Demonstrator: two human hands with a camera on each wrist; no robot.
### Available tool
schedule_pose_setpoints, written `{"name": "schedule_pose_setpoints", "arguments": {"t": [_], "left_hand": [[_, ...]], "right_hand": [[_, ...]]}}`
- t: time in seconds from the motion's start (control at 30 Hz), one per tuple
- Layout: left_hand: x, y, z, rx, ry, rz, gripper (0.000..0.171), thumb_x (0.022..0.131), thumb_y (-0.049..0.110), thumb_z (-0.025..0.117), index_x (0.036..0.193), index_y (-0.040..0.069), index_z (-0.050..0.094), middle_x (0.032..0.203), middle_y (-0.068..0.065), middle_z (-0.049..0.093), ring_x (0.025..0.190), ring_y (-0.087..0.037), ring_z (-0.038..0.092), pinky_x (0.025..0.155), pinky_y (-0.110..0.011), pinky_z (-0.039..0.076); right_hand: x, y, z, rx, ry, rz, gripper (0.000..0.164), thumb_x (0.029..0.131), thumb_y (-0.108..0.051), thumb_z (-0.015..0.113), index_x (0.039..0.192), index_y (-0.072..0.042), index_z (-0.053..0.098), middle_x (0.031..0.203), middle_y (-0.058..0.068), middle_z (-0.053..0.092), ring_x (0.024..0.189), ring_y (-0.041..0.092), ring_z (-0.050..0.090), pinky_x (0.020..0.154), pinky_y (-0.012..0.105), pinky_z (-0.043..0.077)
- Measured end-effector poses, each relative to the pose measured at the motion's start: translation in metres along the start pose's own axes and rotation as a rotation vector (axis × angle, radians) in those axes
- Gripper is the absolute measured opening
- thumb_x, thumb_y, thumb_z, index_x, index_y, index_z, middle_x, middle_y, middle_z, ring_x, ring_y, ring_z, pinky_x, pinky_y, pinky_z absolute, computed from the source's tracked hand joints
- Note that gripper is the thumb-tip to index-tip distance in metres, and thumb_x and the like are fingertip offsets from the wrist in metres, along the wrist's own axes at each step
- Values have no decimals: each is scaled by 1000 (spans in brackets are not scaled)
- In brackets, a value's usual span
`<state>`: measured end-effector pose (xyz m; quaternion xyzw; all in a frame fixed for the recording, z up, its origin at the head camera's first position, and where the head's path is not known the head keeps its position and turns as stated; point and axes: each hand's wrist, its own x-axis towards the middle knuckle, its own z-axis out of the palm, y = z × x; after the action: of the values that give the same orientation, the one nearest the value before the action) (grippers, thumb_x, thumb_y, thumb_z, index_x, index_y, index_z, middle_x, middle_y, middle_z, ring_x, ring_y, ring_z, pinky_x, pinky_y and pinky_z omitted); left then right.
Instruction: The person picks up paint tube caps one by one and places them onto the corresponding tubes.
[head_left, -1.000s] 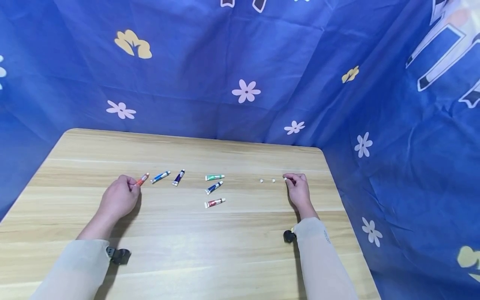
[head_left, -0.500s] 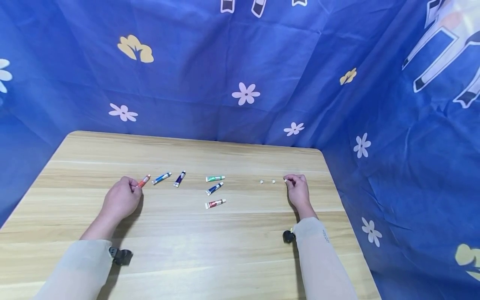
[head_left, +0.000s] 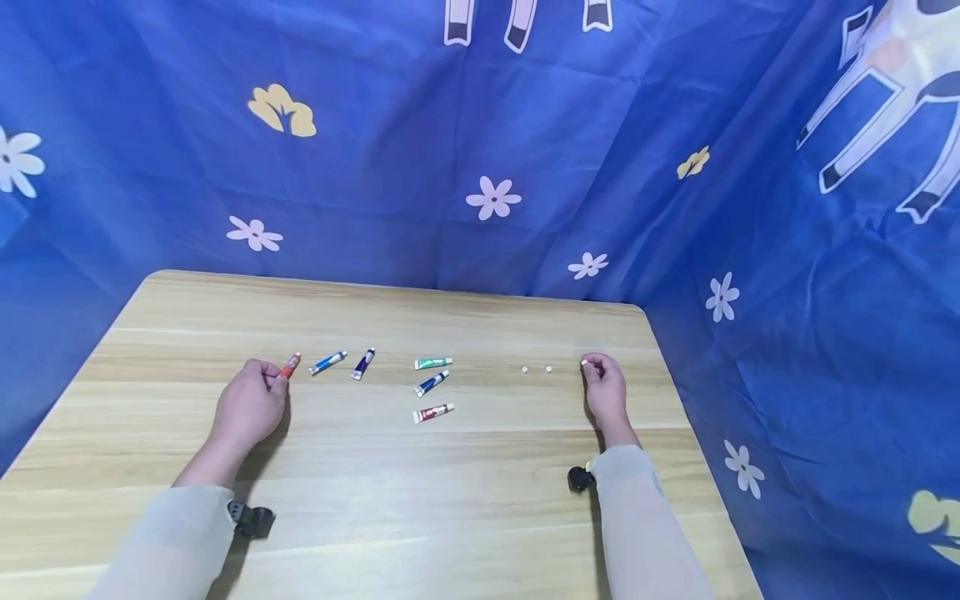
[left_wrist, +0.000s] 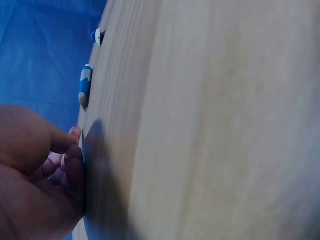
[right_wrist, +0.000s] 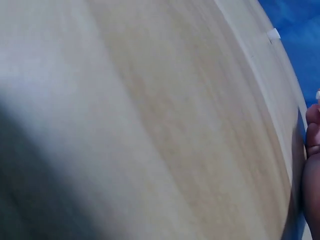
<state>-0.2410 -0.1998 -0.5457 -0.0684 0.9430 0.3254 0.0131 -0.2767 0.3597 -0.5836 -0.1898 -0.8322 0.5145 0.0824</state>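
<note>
The table (head_left: pixel 375 500) is ending in a straight far edge with rounded corners, a blue curtain (head_left: pixel 390 208) hanging behind. Its right edge is slanting down near the right hand (head_left: pixel 606 392); the left hand (head_left: pixel 251 404) is working well apart from the left edge. A wide span of wood is extending between the sleeves (head_left: pixel 641 525) toward the near side.

The left hand is pinching the orange tube (head_left: pixel 291 365) by its near end, left of mid-table. The tube's long axis is running diagonally, its free end pointing toward the far edge and rightward. The light blue tube (head_left: pixel 328 362) is lying near it, also slanted; the purple tube (head_left: pixel 363 364) is lying steeper. The green tube (head_left: pixel 433 363), dark blue tube (head_left: pixel 432 383) and red tube (head_left: pixel 433 413) are pointing their narrow ends rightward.

The right hand is pinching a small white piece (head_left: pixel 584 362) at its fingertips; two loose white pieces (head_left: pixel 549 369) are resting to its left.
</note>
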Motion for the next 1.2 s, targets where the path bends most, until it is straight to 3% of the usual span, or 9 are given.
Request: {"name": "schedule_pose_setpoints", "arguments": {"t": [0.17, 0.37, 0.53, 0.73, 0.93, 1.1, 1.2], "left_hand": [[-3, -2, 2, -46, 13, -25, 33, 111, 15, 49, 128, -13, 53, 108, -30, 65, 91, -42, 63, 71, -41, 46], [-4, -9, 1, -90, 10, -96, 46, 115, 26, 45, 142, -10, 52, 120, -30, 65, 97, -41, 62, 72, -37, 45], [-9, -11, -7, -146, 51, -120, 48, 116, 34, 45, 141, -5, 58, 120, -26, 69, 90, -31, 61, 72, -35, 43], [-21, 1, -17, -197, 102, -125, 47, 116, 36, 45, 139, -2, 59, 115, -18, 69, 81, -13, 55, 67, -30, 42], [-35, 8, -19, -287, 91, -131, 49, 117, 39, 43, 141, -2, 53, 109, -14, 68, 76, -4, 54, 61, -29, 46], [-40, 9, -19, -345, 82, -186, 50, 117, 41, 41, 142, -1, 50, 105, -9, 68, 76, -5, 57, 59, -29, 48], [-42, 9, -18, -378, 75, -212, 49, 118, 38, 41, 143, -2, 49, 111, -11, 70, 76, -2, 60, 59, -26, 51]], "right_hand": [[0, 4, -2, 235, 36, 67, 21, 113, -11, 55, 127, 3, 63, 108, 7, 64, 95, 13, 63, 83, 15, 55], [3, 5, -3, 448, 77, 82, 21, 112, -5, 55, 128, 8, 59, 104, 7, 67, 87, 10, 65, 82, 18, 58], [4, 5, -4, 554, 96, 89, 18, 111, -4, 57, 125, 8, 58, 101, 6, 73, 82, 9, 66, 77, 18, 57], [1, 7, -5, 616, 158, 111, 14, 108, -2, 62, 120, 5, 63, 101, 7, 79, 80, 10, 68, 73, 17, 57], [-6, 4, -3, 636, 211, 148, 30, 110, -5, 61, 134, 11, 60, 104, 7, 72, 85, 10, 64, 74, 18, 56], [-11, 0, -4, 826, 257, 178, 34, 112, -11, 58, 140, 9, 54, 104, 1, 68, 88, 9, 60, 75, 19, 52], [-15, -1, -6, 963, 276, 203, 25, 113, -11, 56, 135, 2, 54, 104, 1, 69, 91, 11, 61, 76, 19, 52]]}}
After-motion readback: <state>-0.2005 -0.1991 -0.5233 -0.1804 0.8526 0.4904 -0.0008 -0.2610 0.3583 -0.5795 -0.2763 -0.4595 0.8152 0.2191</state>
